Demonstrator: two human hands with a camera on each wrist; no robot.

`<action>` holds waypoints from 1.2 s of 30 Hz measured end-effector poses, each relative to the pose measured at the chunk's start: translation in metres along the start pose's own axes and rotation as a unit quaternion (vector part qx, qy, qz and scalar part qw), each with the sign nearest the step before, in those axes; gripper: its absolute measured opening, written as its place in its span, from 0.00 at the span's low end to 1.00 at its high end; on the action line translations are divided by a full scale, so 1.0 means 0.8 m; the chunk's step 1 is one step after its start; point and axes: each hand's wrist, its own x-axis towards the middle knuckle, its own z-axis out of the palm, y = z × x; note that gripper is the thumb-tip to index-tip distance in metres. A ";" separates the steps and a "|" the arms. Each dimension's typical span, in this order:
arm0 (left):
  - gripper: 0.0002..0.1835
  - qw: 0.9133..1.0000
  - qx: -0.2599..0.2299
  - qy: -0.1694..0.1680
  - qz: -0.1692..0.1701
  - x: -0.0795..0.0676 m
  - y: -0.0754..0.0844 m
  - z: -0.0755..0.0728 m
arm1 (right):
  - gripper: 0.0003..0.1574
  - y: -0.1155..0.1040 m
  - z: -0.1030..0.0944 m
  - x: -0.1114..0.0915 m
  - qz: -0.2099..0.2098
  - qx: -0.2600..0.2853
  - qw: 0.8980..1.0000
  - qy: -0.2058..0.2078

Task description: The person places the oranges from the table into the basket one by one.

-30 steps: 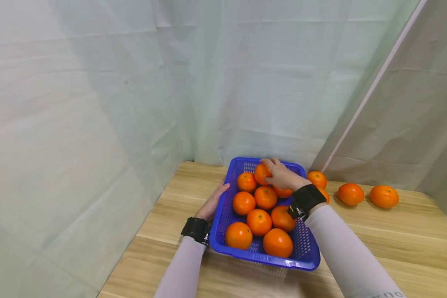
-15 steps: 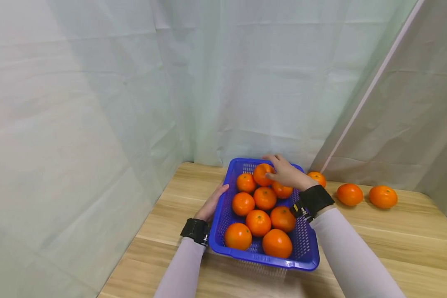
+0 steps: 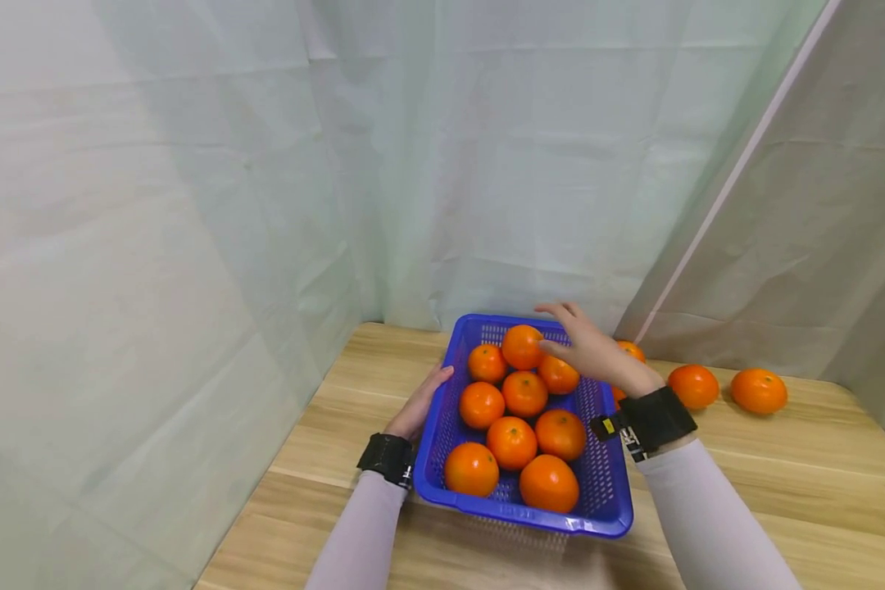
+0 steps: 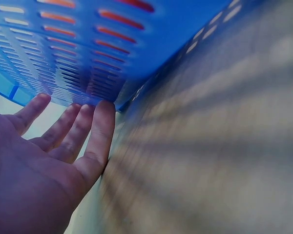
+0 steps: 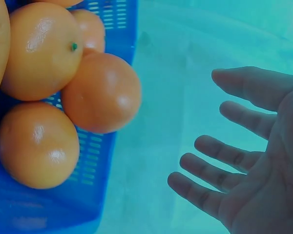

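Note:
A blue plastic basket [image 3: 610, 500] with slotted walls holds several oranges [image 3: 512, 442] on the table. My left hand [image 3: 422, 401] lies along the basket's left side; in the left wrist view its fingers [image 4: 101, 129] are extended, fingertips right at the slotted wall. Over the basket's far right corner is my right hand [image 3: 590, 348], fingers spread and nothing in them. The orange nearest to it [image 3: 522, 347] sits at the far end among the others. From the right wrist view, a gap shows between that hand [image 5: 254, 161] and the oranges [image 5: 101, 92].
To the right of the basket, two oranges [image 3: 693, 387] [image 3: 759, 391] lie on the wooden table [image 3: 774, 483]. More orange shows behind my right hand and wrist. A pale curtain [image 3: 516, 180] hangs along the table's back and left sides.
My right hand has let go of the orange at the basket's far end and drawn back up and to the right, its fingers spreading. The left hand and basket have stayed put.

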 end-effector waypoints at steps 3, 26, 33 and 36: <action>0.31 1.000 -0.001 0.001 -0.001 0.000 0.001 0.000 | 0.35 0.002 -0.004 -0.011 -0.011 -0.006 1.000 0.021; 0.32 1.000 -0.001 -0.009 -0.007 -0.001 -0.001 0.000 | 0.33 0.034 -0.027 -0.107 0.010 -0.029 0.986 0.165; 0.32 1.000 -0.007 -0.013 -0.002 0.000 -0.002 0.000 | 0.33 0.048 -0.029 -0.122 0.021 -0.033 0.982 0.183; 0.32 1.000 -0.015 -0.016 0.006 0.000 -0.002 0.000 | 0.34 0.051 -0.028 -0.129 0.038 -0.029 0.981 0.187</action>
